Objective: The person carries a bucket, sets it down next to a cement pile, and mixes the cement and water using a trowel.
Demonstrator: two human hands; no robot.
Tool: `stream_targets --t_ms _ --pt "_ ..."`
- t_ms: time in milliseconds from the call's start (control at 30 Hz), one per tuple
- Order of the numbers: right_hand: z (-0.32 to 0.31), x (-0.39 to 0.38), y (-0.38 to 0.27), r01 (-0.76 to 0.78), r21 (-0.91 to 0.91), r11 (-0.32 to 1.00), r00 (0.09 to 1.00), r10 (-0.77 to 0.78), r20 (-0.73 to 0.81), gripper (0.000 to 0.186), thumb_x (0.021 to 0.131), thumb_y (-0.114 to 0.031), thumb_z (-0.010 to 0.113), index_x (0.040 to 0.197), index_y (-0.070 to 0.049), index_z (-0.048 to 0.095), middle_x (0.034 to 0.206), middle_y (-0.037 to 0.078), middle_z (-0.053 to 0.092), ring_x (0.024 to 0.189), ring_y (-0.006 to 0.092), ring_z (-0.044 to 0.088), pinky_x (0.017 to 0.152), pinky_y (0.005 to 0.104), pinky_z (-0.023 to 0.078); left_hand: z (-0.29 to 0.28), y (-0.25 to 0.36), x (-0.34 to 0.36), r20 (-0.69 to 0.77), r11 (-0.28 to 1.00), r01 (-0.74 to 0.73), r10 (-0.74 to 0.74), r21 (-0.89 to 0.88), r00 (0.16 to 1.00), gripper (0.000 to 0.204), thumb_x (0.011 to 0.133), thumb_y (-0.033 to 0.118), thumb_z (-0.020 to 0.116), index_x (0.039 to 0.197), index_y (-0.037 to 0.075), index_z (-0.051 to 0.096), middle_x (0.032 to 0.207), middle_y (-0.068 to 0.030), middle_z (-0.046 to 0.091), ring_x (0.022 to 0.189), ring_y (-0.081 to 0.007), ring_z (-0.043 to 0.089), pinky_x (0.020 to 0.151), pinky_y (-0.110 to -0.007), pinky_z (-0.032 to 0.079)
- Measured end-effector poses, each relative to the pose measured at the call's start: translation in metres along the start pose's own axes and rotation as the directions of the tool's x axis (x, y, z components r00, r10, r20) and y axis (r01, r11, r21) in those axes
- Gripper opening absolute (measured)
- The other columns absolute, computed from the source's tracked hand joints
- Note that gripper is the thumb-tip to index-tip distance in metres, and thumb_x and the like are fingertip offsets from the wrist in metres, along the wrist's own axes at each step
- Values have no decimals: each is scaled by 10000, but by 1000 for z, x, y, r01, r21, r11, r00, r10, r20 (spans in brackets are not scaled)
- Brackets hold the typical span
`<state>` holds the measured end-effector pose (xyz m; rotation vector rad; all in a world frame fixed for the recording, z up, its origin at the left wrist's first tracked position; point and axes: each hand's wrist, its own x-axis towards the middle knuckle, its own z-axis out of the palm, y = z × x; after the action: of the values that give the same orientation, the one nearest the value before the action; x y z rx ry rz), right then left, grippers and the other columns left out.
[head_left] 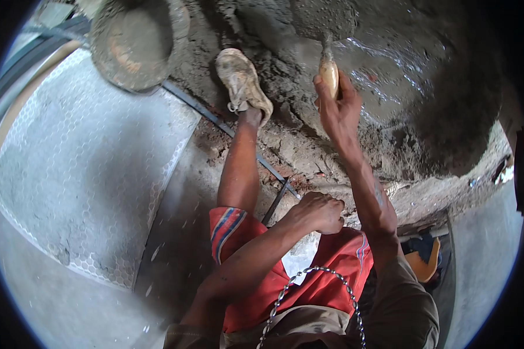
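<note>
My right hand (340, 113) is wrapped round the pale wooden handle of a trowel (328, 72), out in front of me to the right. The trowel's mortar-coated blade lies flat at the top of the view, over wet grey mortar (384, 75) that shines with water. Close to my lap, my left hand (322, 213) is closed in a loose fist, and nothing sticks out of it. The inside of that fist is hidden.
A mortar-crusted round pan (102, 55) stands at the upper left, beside a hexagon-patterned pale sheet (93, 168). A thin metal bar (201, 109) runs past my shoe (239, 81). An orange object (422, 264) lies at the lower right.
</note>
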<state>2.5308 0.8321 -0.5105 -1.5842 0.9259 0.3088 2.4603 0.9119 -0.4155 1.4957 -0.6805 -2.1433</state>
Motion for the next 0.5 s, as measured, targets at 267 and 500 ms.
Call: stream_targets --t_ms 267,500 --pt "87 -18 -56 560 -273 782 817 -464 343 482 803 -168 576 1240 -36 421 854 192 569 651 296 578 589 380 490 -15 -11 -7 -294 990 -75 37 -119 955 256 738 193 555 962 84 614 947 -148 618 908 -290 587 768 -408 459" --pt "87 10 -18 765 -373 525 643 -654 398 470 836 -216 539 1263 -95 381 977 198 539 688 312 593 598 421 493 -19 15 -10 -61 992 -88 83 -95 995 319 789 288 502 1023 82 571 920 -149 625 905 -299 589 792 -421 448"
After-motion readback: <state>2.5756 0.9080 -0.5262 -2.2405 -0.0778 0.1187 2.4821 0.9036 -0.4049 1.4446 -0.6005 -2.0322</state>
